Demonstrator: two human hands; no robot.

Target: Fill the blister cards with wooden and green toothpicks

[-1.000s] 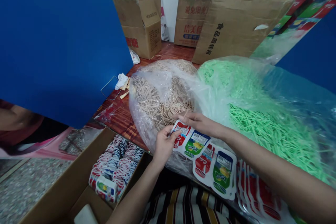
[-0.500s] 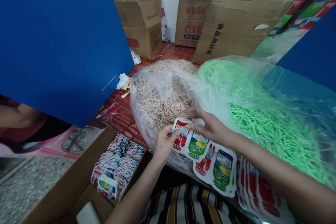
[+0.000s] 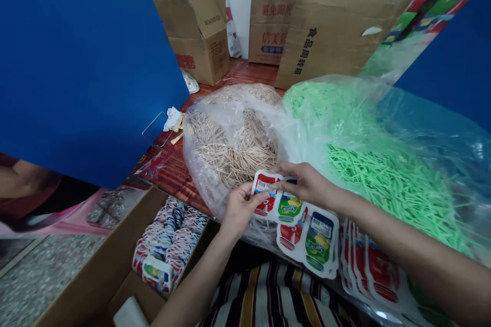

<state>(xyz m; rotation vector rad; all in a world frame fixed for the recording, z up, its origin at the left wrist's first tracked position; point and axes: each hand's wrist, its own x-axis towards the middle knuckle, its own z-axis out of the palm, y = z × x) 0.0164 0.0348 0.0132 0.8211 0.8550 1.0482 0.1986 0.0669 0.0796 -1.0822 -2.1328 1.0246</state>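
Observation:
My left hand pinches the left edge of a white-rimmed double packet, with its thumb on the front. One half is printed red, the other green with "Sprite" lettering. My right hand grips the same packet from above, its thumb across the front near the middle and its other fingers partly hidden behind. Just below lies another double packet of the same print. More red and green packets lie overlapping in a row under my right forearm.
Beyond my hands sit a clear bag of thin beige sticks and a bag of green sticks. An open carton at lower left holds rows of packets. Cardboard boxes stand behind; a blue panel blocks the left.
My right hand has come down onto the packet, its thumb and fingers now closing on it. My left hand keeps its pinch. The view has shifted slightly.

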